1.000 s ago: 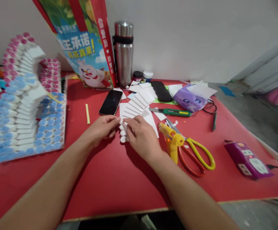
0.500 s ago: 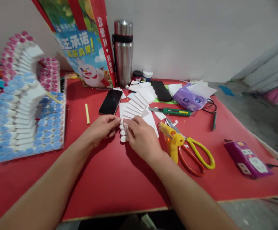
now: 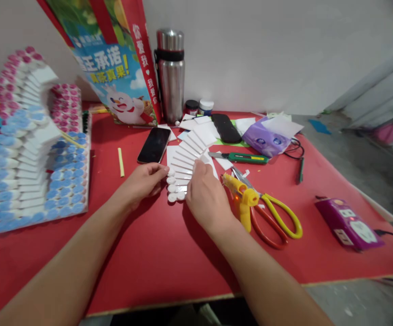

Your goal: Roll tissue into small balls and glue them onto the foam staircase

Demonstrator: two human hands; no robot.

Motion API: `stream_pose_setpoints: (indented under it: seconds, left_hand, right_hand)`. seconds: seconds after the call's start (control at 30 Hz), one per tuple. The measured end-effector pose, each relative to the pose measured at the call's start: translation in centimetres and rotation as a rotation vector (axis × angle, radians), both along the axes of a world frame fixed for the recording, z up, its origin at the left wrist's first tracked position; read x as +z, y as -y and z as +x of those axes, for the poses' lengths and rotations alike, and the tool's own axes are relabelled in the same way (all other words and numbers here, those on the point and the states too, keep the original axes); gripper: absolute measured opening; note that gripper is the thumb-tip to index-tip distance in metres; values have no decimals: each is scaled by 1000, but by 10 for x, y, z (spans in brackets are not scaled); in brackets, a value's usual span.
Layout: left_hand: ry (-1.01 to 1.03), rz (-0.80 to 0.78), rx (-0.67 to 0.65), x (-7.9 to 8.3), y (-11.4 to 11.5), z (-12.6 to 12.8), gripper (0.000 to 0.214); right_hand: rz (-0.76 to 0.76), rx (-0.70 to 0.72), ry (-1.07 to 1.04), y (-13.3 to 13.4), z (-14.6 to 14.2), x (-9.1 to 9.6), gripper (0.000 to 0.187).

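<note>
A fan of white card steps (image 3: pixel 183 156) lies on a white sheet in the middle of the table. Along its left and near edge stand several small white paper rolls (image 3: pixel 171 188). My left hand (image 3: pixel 148 180) is closed, thumb and forefinger pinched at the topmost roll. My right hand (image 3: pixel 207 192) curls over the inner right side of the steps, its fingers closed on them; the fingertips are partly hidden. Just right of that hand are a yellow glue gun (image 3: pixel 242 194) with an orange light and scissors (image 3: pixel 281 215) with red and yellow handles.
A blue and pink rolled-paper model (image 3: pixel 33 181) stands left. Behind are a phone (image 3: pixel 154 145), a steel flask (image 3: pixel 172 77), a printed bag (image 3: pixel 115 68) and paint jars (image 3: pixel 205 107). A green utility knife (image 3: pixel 247 157), purple tissue pack (image 3: pixel 267 136) and purple power box (image 3: pixel 348 224) lie right.
My right hand has moved off the paper rolls, slightly right and onto the steps, so more rolls show. My left hand stays at the top roll. The view has shifted slightly.
</note>
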State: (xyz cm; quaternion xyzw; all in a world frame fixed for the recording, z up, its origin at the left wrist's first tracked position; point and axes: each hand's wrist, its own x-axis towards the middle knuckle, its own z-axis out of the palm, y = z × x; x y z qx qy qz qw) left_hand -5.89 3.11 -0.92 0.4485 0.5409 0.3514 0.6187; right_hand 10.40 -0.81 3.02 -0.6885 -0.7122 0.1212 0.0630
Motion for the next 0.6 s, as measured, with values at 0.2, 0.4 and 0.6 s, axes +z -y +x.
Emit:
stream_pose_setpoints:
  seconds: [0.2,0.4,0.6]
  left_hand:
    - [-1,7,35,-1,2,-2,25]
    - [-28,45,86,-2,9,-5,31]
    - [-88,44,55,4,12,-4,32]
  right_hand:
    - [93,18,4,2,1,-5,44]
    - [162,170,-108,6,3,-9,31]
    - [86,211,-182,3,2,-15,33]
